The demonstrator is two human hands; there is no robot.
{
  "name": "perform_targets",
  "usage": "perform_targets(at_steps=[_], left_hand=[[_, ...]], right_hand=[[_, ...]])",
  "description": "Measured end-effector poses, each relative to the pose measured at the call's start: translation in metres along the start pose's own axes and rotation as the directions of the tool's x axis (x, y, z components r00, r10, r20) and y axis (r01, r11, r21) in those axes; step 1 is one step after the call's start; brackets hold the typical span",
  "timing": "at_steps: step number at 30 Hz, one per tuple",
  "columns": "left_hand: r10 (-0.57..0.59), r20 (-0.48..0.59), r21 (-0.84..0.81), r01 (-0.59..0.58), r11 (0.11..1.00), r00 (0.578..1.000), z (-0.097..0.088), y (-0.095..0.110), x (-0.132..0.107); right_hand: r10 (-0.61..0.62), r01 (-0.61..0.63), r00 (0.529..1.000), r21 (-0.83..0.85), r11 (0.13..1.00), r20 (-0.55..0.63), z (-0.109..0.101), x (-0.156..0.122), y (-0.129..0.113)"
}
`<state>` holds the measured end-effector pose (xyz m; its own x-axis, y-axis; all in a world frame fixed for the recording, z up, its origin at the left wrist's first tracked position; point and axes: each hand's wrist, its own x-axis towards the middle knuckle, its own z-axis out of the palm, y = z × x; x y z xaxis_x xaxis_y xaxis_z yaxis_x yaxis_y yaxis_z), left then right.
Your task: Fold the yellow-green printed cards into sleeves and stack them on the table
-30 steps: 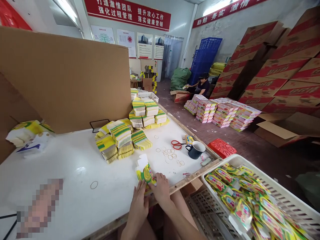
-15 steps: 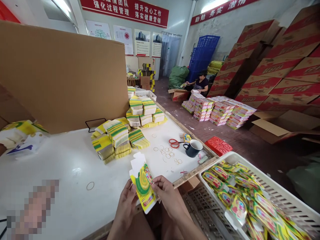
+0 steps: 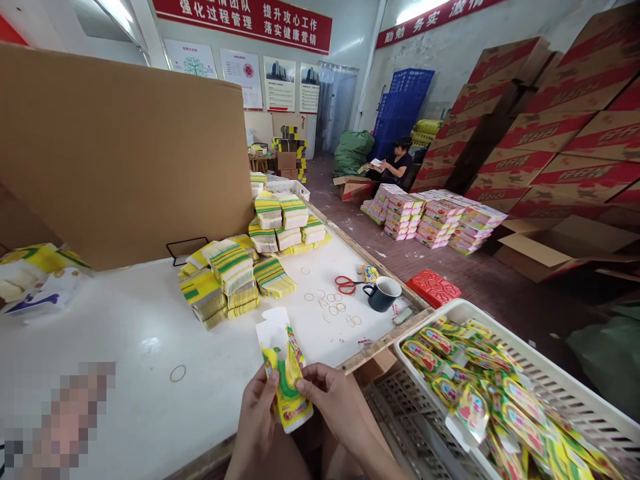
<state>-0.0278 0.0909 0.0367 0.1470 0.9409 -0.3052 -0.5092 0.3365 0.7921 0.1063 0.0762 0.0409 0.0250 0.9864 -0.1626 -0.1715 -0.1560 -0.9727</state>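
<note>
Both my hands hold one yellow and green printed packet [image 3: 283, 371] upright over the near edge of the white table [image 3: 150, 347]. My left hand [image 3: 256, 420] pinches its left edge. My right hand [image 3: 334, 403] pinches its right edge with thumb and fingers closed. The packet's white cut-out top flap points up. A white plastic crate [image 3: 545, 373] full of similar colourful packets [image 3: 480, 393] stands just right of my right hand.
Stacks of flat yellow-green packets [image 3: 227, 277] lie mid-table, with rubber bands [image 3: 330, 303], red scissors [image 3: 346, 285] and a dark mug [image 3: 381, 294]. A big cardboard sheet [image 3: 125, 147] stands behind. A seated person [image 3: 395, 163], stacked boxes [image 3: 430, 220] and cartons [image 3: 550, 127] fill the floor.
The packet came up from the table edge into both hands and now stands more upright and narrower, as if being opened. The view drifted slightly right.
</note>
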Motion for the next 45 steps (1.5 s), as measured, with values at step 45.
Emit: perform_targets(at_steps=[45], left_hand=[[0.066, 0.283, 0.436, -0.19, 0.88, 0.957, -0.004, 0.018, -0.018]], right_hand=[[-0.051, 0.176, 0.964, -0.483, 0.858, 0.262, -0.025, 0.001, -0.037]])
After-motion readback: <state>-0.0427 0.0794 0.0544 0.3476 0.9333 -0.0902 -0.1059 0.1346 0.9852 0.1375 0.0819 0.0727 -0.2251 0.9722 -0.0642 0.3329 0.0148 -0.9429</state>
